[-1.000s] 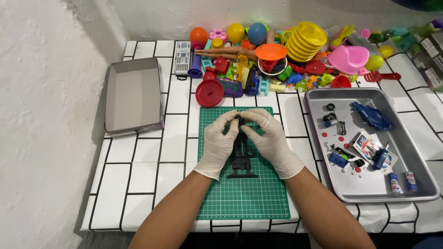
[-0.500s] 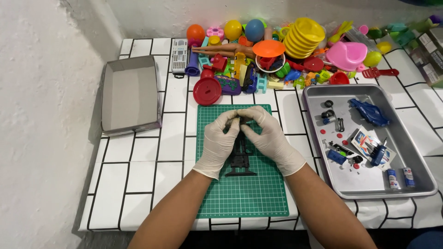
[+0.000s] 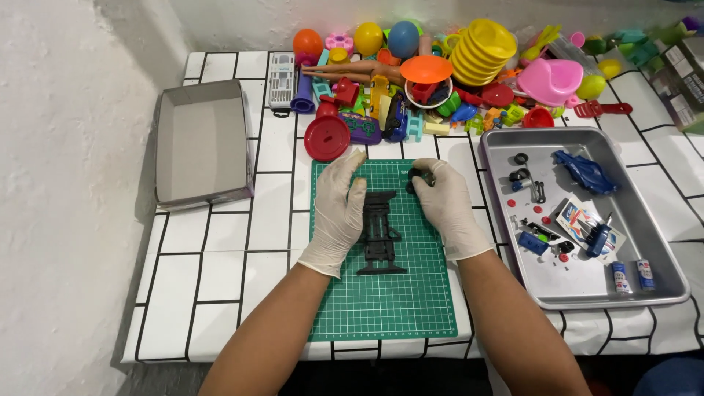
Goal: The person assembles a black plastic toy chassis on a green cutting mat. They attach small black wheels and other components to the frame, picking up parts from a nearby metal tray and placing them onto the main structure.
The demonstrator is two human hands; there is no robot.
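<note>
A black toy-car chassis [image 3: 380, 236] lies lengthwise on a green cutting mat [image 3: 389, 301]. Both hands wear white gloves. My left hand [image 3: 337, 209] rests flat against the chassis's left side, fingers pointing away from me. My right hand [image 3: 440, 205] sits just right of the chassis's far end, its fingertips pinching a small black wheel [image 3: 419, 178] close to that end.
A metal tray [image 3: 645, 220] on the right holds a blue car body [image 3: 584, 172], small black and red parts, a blue motor piece and two small batteries. An empty grey box [image 3: 202, 143] stands at the left. Colourful plastic toys [image 3: 440, 81] crowd the back of the white tiled table.
The hands have drawn apart from the chassis's far end. The left hand now lies flat along its side; the right holds a small black wheel just beside it.
</note>
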